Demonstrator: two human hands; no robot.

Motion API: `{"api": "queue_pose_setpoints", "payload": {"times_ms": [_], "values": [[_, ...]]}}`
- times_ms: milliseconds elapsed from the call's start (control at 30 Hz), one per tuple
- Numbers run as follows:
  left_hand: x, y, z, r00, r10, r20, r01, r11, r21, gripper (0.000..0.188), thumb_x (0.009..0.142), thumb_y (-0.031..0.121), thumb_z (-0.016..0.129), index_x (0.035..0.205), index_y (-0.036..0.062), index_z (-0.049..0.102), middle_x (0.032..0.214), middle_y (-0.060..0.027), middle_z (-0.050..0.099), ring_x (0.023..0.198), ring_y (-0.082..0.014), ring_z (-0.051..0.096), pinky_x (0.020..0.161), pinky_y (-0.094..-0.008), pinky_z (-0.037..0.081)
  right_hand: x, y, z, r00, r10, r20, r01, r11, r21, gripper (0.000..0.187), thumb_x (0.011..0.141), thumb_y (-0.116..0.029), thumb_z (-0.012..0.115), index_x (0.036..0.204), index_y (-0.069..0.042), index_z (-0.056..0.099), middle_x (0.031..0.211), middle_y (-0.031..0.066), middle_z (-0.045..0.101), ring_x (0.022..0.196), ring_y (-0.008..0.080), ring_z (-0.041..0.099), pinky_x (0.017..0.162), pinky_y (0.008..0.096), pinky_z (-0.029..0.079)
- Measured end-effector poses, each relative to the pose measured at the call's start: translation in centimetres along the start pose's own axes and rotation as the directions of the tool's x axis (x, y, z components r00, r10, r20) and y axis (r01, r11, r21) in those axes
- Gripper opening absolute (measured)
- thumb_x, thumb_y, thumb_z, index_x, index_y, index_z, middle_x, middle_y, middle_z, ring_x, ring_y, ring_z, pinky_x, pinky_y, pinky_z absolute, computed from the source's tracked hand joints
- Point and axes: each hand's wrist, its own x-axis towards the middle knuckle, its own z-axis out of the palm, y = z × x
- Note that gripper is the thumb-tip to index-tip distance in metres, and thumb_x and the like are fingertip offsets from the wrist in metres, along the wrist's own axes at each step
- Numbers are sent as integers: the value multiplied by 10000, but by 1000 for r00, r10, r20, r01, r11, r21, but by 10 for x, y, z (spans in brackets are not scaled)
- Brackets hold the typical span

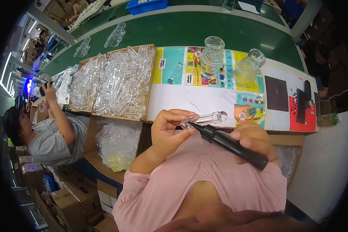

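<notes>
My left hand [169,129] pinches a long clear plastic piece [208,118] with a rounded end between thumb and fingers, in front of my chest. My right hand [250,142] is wrapped round a black handheld tool [232,145] with a thick grip and a narrow pointed tip. That tip meets the rounded end of the clear piece, close to my left fingertips. Left of my hands stands a cardboard box [151,83] heaped with similar clear pieces [121,79]. One more clear piece [175,73] lies on the printed sheet beyond.
Two clear ribbed jar-like parts [212,56] [248,69] stand on the printed board. A dark flat device [301,105] lies at right. Clear parts [116,34] rest on the green bench [166,31], near a blue bin [146,7]. Below left are plastic bags [118,141] and a co-worker [58,135].
</notes>
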Motion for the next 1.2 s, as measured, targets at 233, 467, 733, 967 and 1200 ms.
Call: {"api": "queue_pose_setpoints", "payload": {"times_ms": [233, 467, 733, 967, 1200], "values": [[-1, -3, -1, 997, 63, -41, -56, 987, 148, 369, 681, -133, 643, 943, 15, 428, 1039, -208, 542, 976, -252, 565, 830, -327, 480, -4, 1, 5, 986, -164, 7, 164, 982, -89, 278, 724, -1, 607, 981, 50, 514, 907, 226, 584, 612, 242, 581, 523, 317, 477], [2, -2, 4, 995, 96, -19, -90, 970, 226, 370, 683, -130, 645, 957, 10, 441, 1029, -199, 552, 983, -238, 562, 845, -327, 469, -39, 15, 23, 813, 291, -504, -269, 956, 119, 564, 784, -294, 652, 1192, -41, 355, 937, 134, 543, 738, 197, 552, 648, 311, 475], [6, -2, 10, 951, -307, 36, 309, 936, -171, 350, 732, -78, 632, 1019, 4, 449, 1055, -178, 553, 999, -217, 556, 883, -316, 450, -23, 31, 23, 293, 775, -560, -282, 629, 724, 414, 872, -332, 479, 1187, -74, 403, 848, 83, 564, 599, 163, 563, 448, 255, 450], [11, -12, 10, 815, -562, 143, 573, 742, -347, 415, 706, 43, 699, 1032, 12, 445, 995, -174, 583, 944, -239, 588, 864, -358, 466, -26, 33, 19, 258, 805, -534, -263, 590, 763, 417, 864, -327, 492, 1180, -68, 405, 850, 76, 563, 599, 171, 570, 435, 270, 467], [9, -14, 2, 790, -560, 250, 601, 628, -494, 399, 730, 139, 705, 1029, 36, 461, 943, -104, 590, 881, -188, 586, 795, -314, 467, -34, 14, 3, 634, 507, -585, -500, 845, 190, 506, 810, -305, 529, 1163, 8, 347, 864, 125, 489, 722, 188, 546, 632, 278, 497]]}}
